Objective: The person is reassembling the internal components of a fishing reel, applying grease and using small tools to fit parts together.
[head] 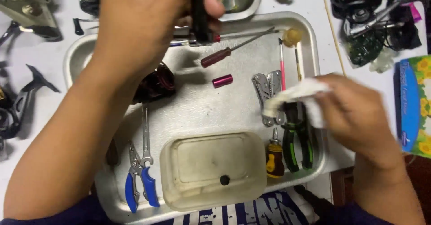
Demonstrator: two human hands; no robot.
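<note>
Cloudy plastic rectangular tub nearest, on dented metal tray; blue-handled pliers left of it, green-handled pliers right. Right hand pinched shut on crumpled white tissue, blurred, over folding silver multitool. Left hand farther up, closed round dark reel part, mostly hidden. Judged step: wiping. Next calls for bringing tissue to part.

We work over a white bench. A metal tray sits at its centre. At nine o'clock lie fishing reel parts, at two o'clock a dismantled reel, and at three o'clock a tissue box with sunflowers.
</note>
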